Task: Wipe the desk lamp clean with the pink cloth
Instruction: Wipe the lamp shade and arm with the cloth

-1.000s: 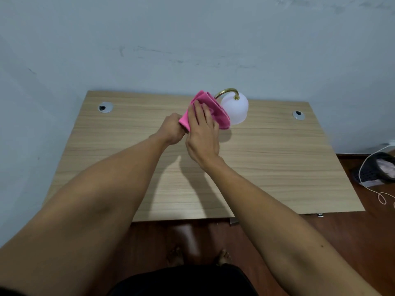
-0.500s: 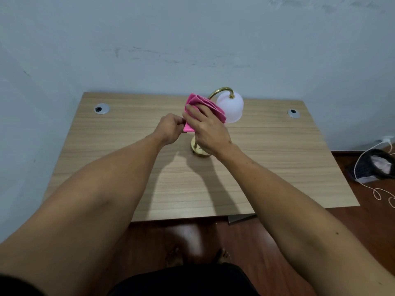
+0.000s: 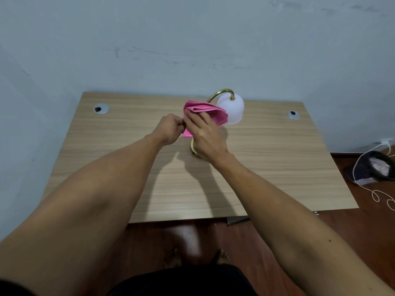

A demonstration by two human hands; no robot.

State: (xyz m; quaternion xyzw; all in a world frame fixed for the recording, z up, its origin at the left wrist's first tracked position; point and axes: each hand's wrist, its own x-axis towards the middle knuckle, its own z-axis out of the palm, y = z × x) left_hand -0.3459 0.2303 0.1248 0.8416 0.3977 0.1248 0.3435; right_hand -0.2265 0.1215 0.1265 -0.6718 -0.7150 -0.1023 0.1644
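Wooden desk (image 3: 267,167) bears one lamp (image 3: 232,108); left hand (image 3: 170,129) and right hand (image 3: 206,137) both grip one pink cloth (image 3: 206,112).

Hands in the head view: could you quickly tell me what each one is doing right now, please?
Left hand: closed, pinching the edge of the pink cloth.
Right hand: fingers laid over the pink cloth, pressing it around the desk lamp.

A plain room in a home, it seems: a wood-grain desk (image 3: 267,167) with two cable grommets (image 3: 101,108) stands against a scuffed pale blue wall (image 3: 192,39), on a dark reddish wood floor (image 3: 363,221). Bare feet (image 3: 173,258) show below the desk's near edge; a white cable (image 3: 382,195) trails on the floor to its right.
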